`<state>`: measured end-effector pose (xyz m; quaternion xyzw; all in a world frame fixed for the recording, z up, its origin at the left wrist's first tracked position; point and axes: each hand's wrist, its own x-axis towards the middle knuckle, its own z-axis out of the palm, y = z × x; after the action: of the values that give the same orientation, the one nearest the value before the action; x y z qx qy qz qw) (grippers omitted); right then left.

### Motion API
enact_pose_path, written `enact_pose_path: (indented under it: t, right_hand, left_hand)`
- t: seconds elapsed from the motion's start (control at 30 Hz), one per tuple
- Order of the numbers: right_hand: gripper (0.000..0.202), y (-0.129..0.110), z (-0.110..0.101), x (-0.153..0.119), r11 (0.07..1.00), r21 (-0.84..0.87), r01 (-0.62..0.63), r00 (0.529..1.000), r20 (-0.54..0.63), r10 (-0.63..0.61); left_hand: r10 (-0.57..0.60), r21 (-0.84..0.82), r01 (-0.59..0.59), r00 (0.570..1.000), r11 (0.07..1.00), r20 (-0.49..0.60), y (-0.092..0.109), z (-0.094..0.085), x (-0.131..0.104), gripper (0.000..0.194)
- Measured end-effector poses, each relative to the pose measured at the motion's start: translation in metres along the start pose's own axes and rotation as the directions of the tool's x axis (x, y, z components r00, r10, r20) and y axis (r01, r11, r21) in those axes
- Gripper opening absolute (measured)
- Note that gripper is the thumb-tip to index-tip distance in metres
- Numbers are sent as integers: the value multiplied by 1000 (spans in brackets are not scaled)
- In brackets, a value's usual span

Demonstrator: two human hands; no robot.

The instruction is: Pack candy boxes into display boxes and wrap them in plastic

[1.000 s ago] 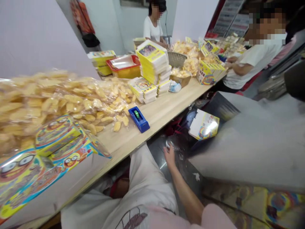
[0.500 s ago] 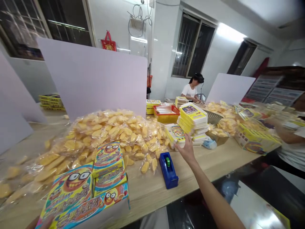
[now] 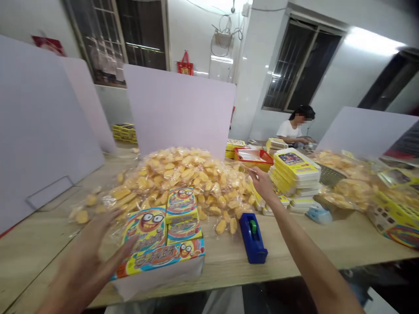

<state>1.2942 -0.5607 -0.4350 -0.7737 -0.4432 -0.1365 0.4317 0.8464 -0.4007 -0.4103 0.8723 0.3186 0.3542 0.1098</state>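
Note:
My left hand point(image 3: 88, 257), blurred, is open at the lower left, its fingers spread beside the open display box point(image 3: 160, 261). Colourful small boxes point(image 3: 181, 200) with cartoon faces fill that box. My right hand point(image 3: 262, 181) reaches over the right end of a heap of bagged yellow pieces point(image 3: 186, 170); its fingers are pressed together near a clear wrapper, and what they hold is too small to make out. Just below that hand stands a blue tape dispenser point(image 3: 253, 237) with green tape. A tall stack of yellow and white cards point(image 3: 294, 168) is right of the hand.
A red-rimmed basket point(image 3: 253, 158) sits behind the heap. White partition boards point(image 3: 180, 113) stand on the table. At the right are a grey basket point(image 3: 330, 176), a light blue packet point(image 3: 318, 213) and a yellow box point(image 3: 393, 218). A person point(image 3: 291, 131) sits at the back.
The view has swung left. My left hand has risen from the box's lower left corner into full view. My right hand has moved from the card stacks to the heap, its fingers closing.

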Motion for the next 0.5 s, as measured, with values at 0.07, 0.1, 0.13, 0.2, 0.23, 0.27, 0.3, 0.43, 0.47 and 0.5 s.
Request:
enact_pose_path:
  t: [0.07, 0.1, 0.13, 0.2, 0.23, 0.27, 0.3, 0.43, 0.47, 0.5]
  right_hand:
    - [21, -56, 10, -5, 989, 39, 144, 983, 110, -147]
    - [19, -84, 16, -11, 970, 53, 236, 955, 170, -242]
    - [18, -111, 21, -18, 938, 68, 340, 911, 225, -346]
    - [21, -156, 27, -32, 837, 102, 538, 785, 302, -541]
    - [22, -172, 28, -37, 788, 114, 605, 729, 319, -605]
    - [22, -184, 28, -41, 761, 120, 638, 701, 318, -638]
    - [22, -193, 28, -44, 756, 118, 643, 701, 305, -644]
    - [16, -210, 29, -57, 860, 217, 462, 824, 255, -506]
    - [15, -215, 30, -62, 873, 290, 391, 838, 279, -469]
    - [14, -220, 32, -68, 873, 373, 315, 838, 323, -440]
  left_hand:
    - [121, -78, -119, 993, 990, 17, 21, 11, 14, 58]
    - [218, -150, -208, 974, 967, 55, 35, 17, 24, 60]
    - [310, -199, -288, 947, 937, 90, 49, 22, 35, 61]
    - [444, -193, -410, 877, 891, 183, 70, 29, 56, 56]
    - [454, -147, -430, 861, 891, 228, 75, 30, 65, 44]
    - [425, -83, -419, 861, 904, 278, 75, 28, 71, 30]
    - [378, -14, -393, 876, 920, 300, 72, 23, 74, 20]
    - [205, 111, -229, 959, 967, 194, 36, -20, 50, 24]
    - [168, 113, -188, 972, 976, 166, 26, -34, 36, 26]
    - [128, 115, -147, 980, 982, 155, 16, -50, 21, 27]
